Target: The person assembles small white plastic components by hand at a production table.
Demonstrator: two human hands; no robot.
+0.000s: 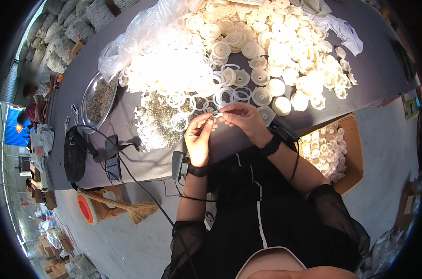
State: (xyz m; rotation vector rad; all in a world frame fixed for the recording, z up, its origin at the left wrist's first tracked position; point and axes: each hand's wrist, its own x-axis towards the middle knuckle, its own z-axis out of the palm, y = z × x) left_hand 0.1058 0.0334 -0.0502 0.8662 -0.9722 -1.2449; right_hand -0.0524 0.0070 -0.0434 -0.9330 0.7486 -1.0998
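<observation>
grey table (104, 153) fills the upper half, edge just in front of the person. big heap of cream plastic discs (285, 51) covers its right part, some spilled near the hands. pile of thin white rings (174, 74) in the middle, half under a clear plastic bag (132, 42). scatter of tiny clear bits (157, 123) below the rings, just left of the hands. cardboard box (352, 139) on the floor to the right, beside the right forearm, part full of the same cream discs. round metal tray (94, 100) with small grey pieces at the table's left. black bag (75, 156) with cables at the table's near left edge. short broom (127, 207) on the floor below it.

left hand (198, 137) and right hand (241, 117) are raised over the table edge, fingertips meeting. both are pinched narrow on one small part (215, 113), held between the two hands just above the table; too small to tell its shape. black bands with devices on both wrists. other people sit far off at upper left.
</observation>
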